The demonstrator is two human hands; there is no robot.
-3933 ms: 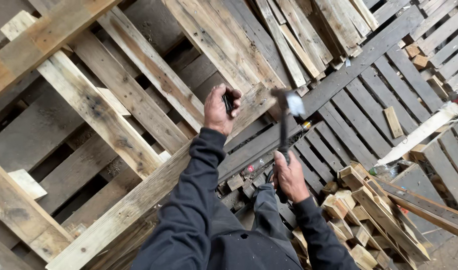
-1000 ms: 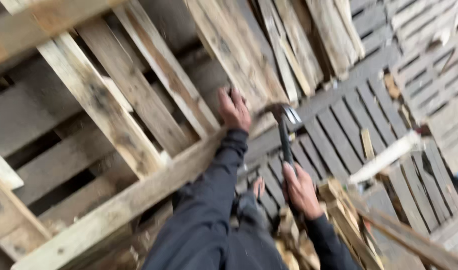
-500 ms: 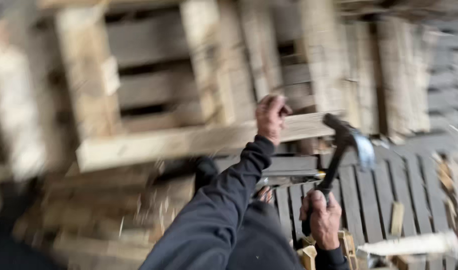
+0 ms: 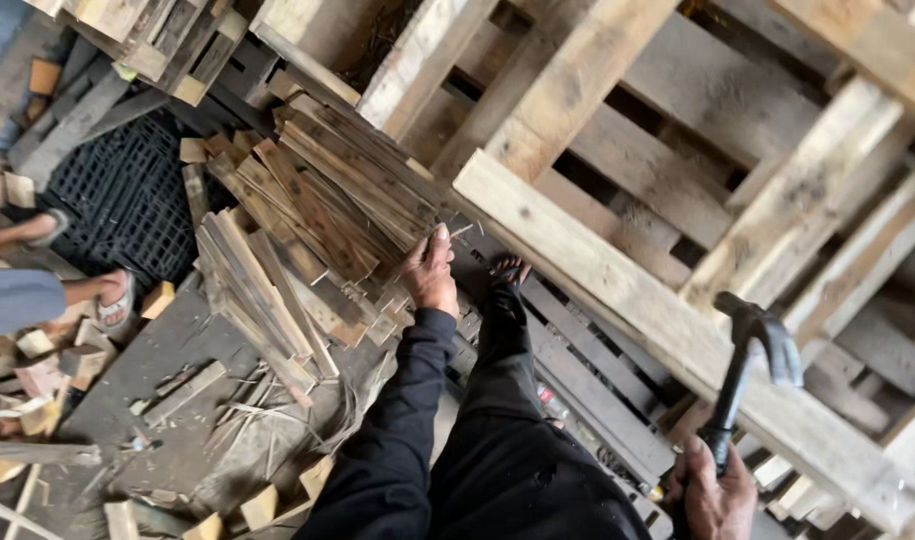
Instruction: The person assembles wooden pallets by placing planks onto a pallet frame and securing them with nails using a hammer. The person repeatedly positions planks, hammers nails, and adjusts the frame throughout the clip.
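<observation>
Gripping a hammer (image 4: 747, 375) by the lower end of its dark handle, the right hand (image 4: 715, 490) sits at the bottom right of the view, fingers wrapped tight around the shaft. The steel head points up and to the right, just over the long pale beam (image 4: 617, 270) of a wooden pallet (image 4: 697, 130) that leans across the upper right. Whether the head touches the wood cannot be told.

Well apart from it, the left hand (image 4: 432, 272) reaches forward at the end of a dark sleeve (image 4: 402, 420). Its fingers curl against the near end of that same beam, right where a stack of thin slats (image 4: 327, 195) meets it. The hand looks closed on the wood, though what exactly it pinches is hidden by the knuckles.

Between the two hands runs the person's dark-trousered leg (image 4: 512, 420), ending in a sandalled foot (image 4: 507, 272) just beside the left hand. Dark grey boards (image 4: 587, 370) lie under the leg.

More slats (image 4: 252, 300) lie loose on the floor to the left, with offcut blocks (image 4: 37, 360) and splinters scattered around. At the far left edge another person's feet in sandals (image 4: 112, 295) rest near a black plastic grid (image 4: 127, 190).
</observation>
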